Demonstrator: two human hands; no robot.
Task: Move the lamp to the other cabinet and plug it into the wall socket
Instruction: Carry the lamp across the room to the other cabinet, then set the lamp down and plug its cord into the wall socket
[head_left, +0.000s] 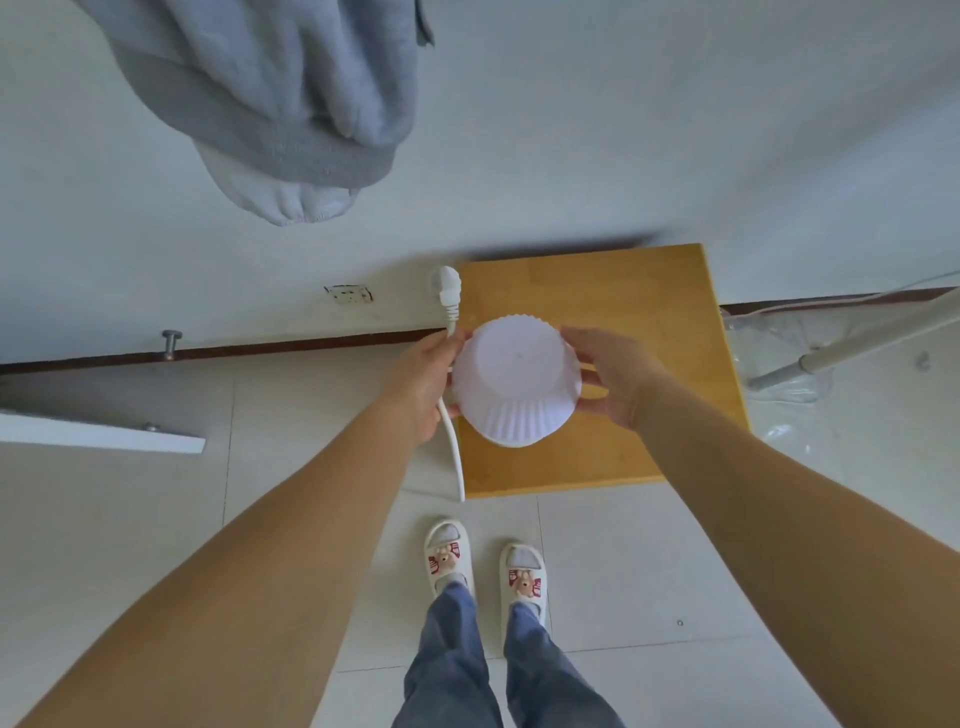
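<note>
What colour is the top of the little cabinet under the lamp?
The cabinet top is yellowish wood, best seen in the head view.

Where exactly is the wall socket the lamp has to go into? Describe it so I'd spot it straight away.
Start at the yellow wooden cabinet top against the white wall. Look left of it, past the white plug sticking up from the left hand. The wall socket is the small rectangular plate low on the wall, just above the dark baseboard.
</note>
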